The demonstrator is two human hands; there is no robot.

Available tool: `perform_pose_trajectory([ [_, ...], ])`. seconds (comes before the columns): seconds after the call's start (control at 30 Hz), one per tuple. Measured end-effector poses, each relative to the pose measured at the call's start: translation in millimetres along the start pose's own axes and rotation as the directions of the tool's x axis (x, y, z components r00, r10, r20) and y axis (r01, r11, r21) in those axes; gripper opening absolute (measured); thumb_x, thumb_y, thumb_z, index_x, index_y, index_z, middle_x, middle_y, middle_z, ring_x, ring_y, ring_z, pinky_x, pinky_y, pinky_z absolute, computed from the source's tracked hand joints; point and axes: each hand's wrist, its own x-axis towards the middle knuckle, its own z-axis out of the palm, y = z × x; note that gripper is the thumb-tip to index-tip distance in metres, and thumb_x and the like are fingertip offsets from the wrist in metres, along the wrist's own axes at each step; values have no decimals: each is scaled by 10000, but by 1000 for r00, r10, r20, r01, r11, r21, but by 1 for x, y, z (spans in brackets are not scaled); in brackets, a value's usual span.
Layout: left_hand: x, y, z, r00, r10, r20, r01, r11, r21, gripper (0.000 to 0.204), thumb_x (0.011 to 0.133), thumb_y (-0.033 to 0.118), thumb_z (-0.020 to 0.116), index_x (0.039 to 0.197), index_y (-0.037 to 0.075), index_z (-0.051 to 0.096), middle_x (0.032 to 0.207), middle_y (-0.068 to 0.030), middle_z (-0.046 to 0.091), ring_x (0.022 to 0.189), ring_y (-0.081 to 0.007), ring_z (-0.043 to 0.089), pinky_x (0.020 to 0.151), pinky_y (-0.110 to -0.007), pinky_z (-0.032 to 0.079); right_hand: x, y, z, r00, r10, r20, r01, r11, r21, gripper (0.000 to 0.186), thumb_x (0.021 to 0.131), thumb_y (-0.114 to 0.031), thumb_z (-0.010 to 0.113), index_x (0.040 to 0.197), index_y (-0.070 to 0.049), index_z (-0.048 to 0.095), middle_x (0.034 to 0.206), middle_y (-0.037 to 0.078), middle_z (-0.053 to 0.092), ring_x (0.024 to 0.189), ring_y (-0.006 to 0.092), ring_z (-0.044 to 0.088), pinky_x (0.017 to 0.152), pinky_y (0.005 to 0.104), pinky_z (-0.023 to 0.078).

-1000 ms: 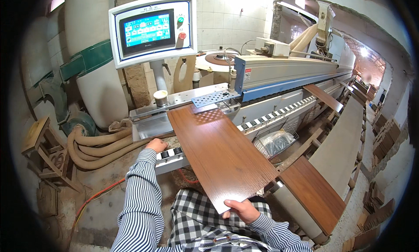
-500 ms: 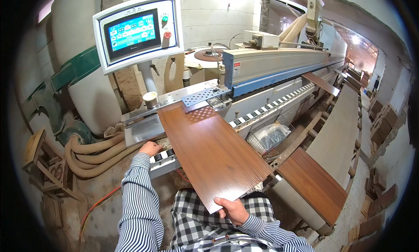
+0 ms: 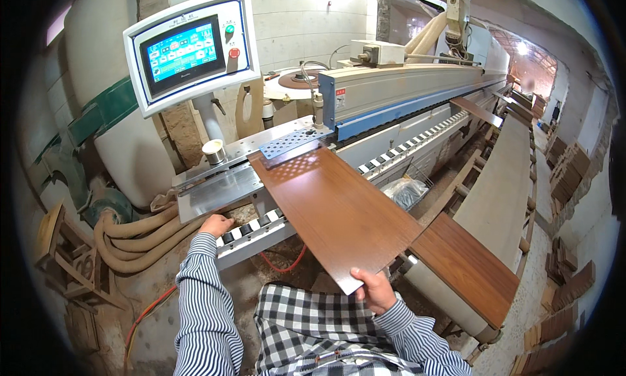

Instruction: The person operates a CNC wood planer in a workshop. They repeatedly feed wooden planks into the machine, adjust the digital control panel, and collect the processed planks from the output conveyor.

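A brown wood-grain panel (image 3: 339, 210) lies slanted, its far end under a blue perforated plate (image 3: 295, 143) on the machine's infeed. At the panel's near corner, my right hand (image 3: 375, 291) grips the edge with the thumb on top; the fingers beneath are mostly hidden. My left hand (image 3: 215, 226) is closed over the near left end of a roller rail (image 3: 251, 236) with black and white rollers; its fingertips are partly hidden. Beside that rail sits the bare metal infeed plate (image 3: 218, 195).
A control screen (image 3: 186, 53) stands on a post at the left, with an open tin (image 3: 214, 151) below it. The long machine beam (image 3: 404, 92) runs to the far right. Another brown panel (image 3: 466, 268) rests on the conveyor (image 3: 499, 187) at right. Ribbed hoses (image 3: 143, 226) lie at left.
The panel has slid right and forward along the machine, my right hand moving with its corner. More of the roller rail beside my left hand shows. The whole view has shifted slightly.
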Motion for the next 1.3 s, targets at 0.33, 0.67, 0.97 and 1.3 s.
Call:
perform_pose_trajectory([
  [0.33,10,-11,6,997,41,-59,-39,999,34,436,800,383,540,893,-33,630,841,-181,630,791,-269,596,758,-346,448,26,-37,-52,954,-127,-270,119,992,-45,247,794,-247,604,834,-5,577,638,26,569,368,74,435,329,187,326],
  [0.67,19,-23,9,995,22,-101,-21,1000,7,394,784,352,548,859,-23,641,817,-170,635,766,-256,599,746,-339,449,-6,-31,-168,709,-434,-556,317,900,-298,386,895,-377,459,800,-21,574,605,64,592,506,86,518,487,202,414],
  [0.97,2,-7,1,998,-39,-54,42,998,52,416,802,376,530,944,3,646,929,-181,630,888,-300,591,815,-369,448,-198,11,-356,6,-914,-405,-833,219,-507,364,879,-244,478,1196,-65,461,1172,117,510,1052,307,470,888,408,373],
  [1.3,8,-19,3,993,-55,-105,62,996,58,429,788,401,525,864,1,661,902,-194,626,877,-317,587,820,-377,441,-208,-12,-406,-59,-608,-792,-905,367,-214,529,887,-457,377,1277,-100,387,1195,157,495,1072,318,481,874,418,409],
])
